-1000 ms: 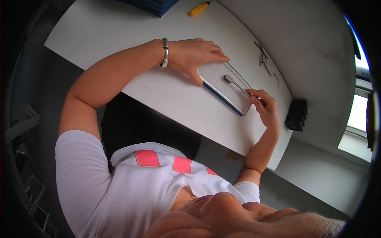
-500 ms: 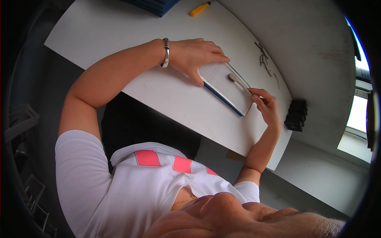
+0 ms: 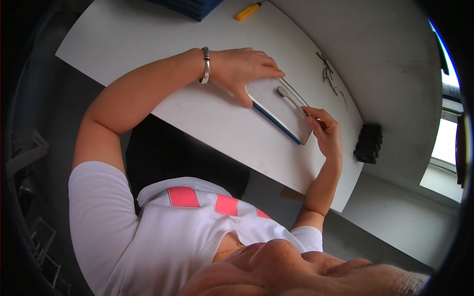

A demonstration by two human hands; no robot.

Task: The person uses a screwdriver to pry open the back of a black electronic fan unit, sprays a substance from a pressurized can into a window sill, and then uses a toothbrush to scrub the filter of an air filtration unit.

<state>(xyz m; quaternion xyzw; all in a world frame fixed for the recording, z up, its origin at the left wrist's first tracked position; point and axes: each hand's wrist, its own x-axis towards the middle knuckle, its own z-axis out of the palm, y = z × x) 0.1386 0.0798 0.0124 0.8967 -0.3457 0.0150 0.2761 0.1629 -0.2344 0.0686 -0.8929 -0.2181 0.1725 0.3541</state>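
On the white table (image 3: pixel 207 126) lies a flat rectangular panel (image 3: pixel 269 96) with a pale, finely lined face, a thin light frame and a blue near side. My left hand (image 3: pixel 247 71) spans its left end, thumb at the near edge and fingertips at the far edge, gripping it. A slim toothbrush-like brush (image 3: pixel 292 102) is pinched by its handle between the thumb and fingers of my right hand (image 3: pixel 323 127). Its small oval head is over the panel's face, toward the far edge. Whether the bristles touch cannot be made out.
A yellow-handled tool (image 3: pixel 248 12) lies at the table's far side, close to a blue stack (image 3: pixel 190 7). Several dark thin strips (image 3: pixel 328 74) are near the far right edge. A black stacked object (image 3: pixel 369 143) stands at the right end by the wall.
My right hand has moved a little left and away from me, carrying the brush head across the panel's face. My left hand and the panel stay nearly where they were.
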